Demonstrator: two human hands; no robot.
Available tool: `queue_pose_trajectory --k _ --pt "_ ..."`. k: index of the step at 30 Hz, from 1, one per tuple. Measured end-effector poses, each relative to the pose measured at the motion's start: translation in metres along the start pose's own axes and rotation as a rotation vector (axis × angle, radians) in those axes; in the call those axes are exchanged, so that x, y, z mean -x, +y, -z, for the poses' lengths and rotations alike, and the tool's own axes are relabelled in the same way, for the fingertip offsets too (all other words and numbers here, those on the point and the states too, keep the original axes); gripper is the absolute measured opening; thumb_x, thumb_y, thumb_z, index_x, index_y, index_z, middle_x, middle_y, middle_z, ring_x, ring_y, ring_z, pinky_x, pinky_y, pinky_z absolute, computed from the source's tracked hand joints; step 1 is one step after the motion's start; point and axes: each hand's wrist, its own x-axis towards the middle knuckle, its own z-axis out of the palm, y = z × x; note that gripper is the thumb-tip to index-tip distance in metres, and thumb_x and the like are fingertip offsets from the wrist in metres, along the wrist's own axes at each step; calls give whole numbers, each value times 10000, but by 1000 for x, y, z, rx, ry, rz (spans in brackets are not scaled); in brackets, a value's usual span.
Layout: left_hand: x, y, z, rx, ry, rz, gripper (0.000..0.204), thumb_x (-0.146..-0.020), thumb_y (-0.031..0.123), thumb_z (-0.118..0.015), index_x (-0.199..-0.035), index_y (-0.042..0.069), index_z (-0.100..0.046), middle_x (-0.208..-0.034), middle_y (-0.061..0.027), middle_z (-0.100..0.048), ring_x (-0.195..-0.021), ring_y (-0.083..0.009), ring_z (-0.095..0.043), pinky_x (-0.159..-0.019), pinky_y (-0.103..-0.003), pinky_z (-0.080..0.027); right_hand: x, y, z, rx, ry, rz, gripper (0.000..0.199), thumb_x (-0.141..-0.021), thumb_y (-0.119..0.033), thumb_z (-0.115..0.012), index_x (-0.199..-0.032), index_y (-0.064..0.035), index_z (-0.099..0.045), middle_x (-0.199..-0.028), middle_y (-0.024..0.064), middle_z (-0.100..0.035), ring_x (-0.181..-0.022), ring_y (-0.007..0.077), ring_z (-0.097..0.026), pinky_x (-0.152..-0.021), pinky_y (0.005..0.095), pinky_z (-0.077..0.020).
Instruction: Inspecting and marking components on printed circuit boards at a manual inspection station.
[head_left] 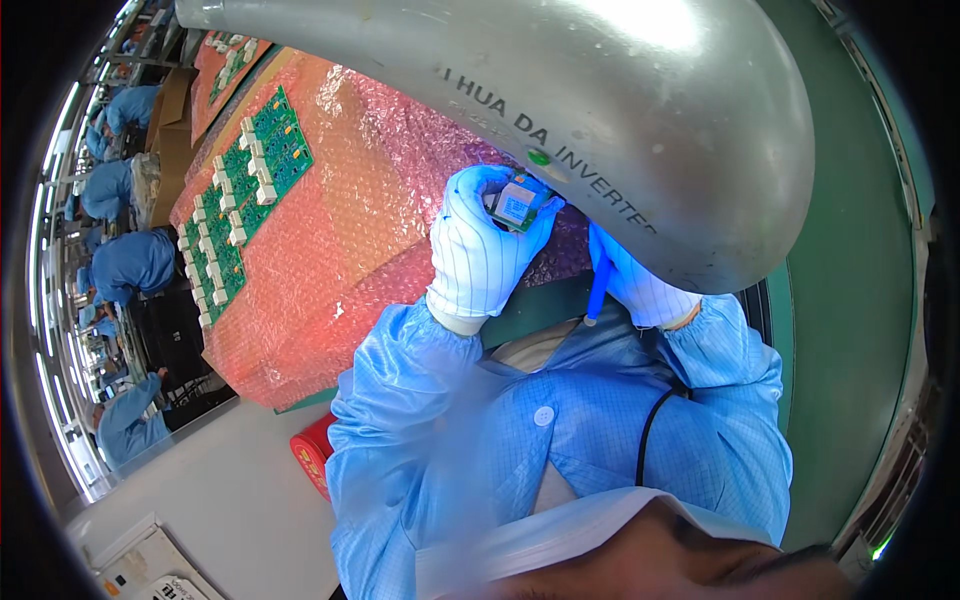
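Observation:
Gloved in white with thin dark stripes, my left hand is closed around a small green circuit board. The board carries a boxy part with a pale label, lit bluish. To its right, my right hand, also in a white glove, grips a slim blue pen-shaped tool with a greyish lower end. A large grey metal lamp hood hides that hand's fingertips and the tool's upper end.
Pink bubble wrap covers the bench to the left. Green circuit boards with white blocks lie on it in a group. A red round container stands near my left elbow. Farther left, people in blue workwear sit at benches.

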Motion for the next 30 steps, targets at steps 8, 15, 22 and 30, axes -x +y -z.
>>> queue_pose_trajectory --k 8,15,22,30 --pt "1 2 3 5 12 0 584 -666 260 -873 -1080 57 -514 -937 -124 -602 -811 -307 -630 -681 -403 -513 -5 -38 6 640 218 349 66 -845 -18 -637 -910 -18 -638 -759 95 -564 -615 197 -537 -537 340 -437" --pt "1 6 3 -32 28 -17 583 -666 260 -873 -1077 57 -513 -932 -120 -602 -805 -304 -633 -665 -401 -515 -8 -42 14 814 238 537 287 -792 -38 -672 -1078 -58 -680 -890 121 -640 -747 251 -614 -661 371 -494" --pt "3 2 2 -25 15 6 582 -663 265 -873 -1074 60 -516 -936 -118 -604 -812 -310 -631 -677 -406 -513 -12 -39 5 818 183 450 334 -768 -41 -682 -1102 -58 -691 -957 144 -661 -830 286 -637 -749 391 -514" --pt "3 4 1 -39 16 -4 590 -666 270 -871 -1088 63 -514 -953 -111 -607 -811 -302 -641 -674 -401 -525 -14 -50 5 -68 62 -135 341 -951 -35 -514 -1291 -30 -538 -1139 130 -639 -842 208 -619 -784 347 -504"
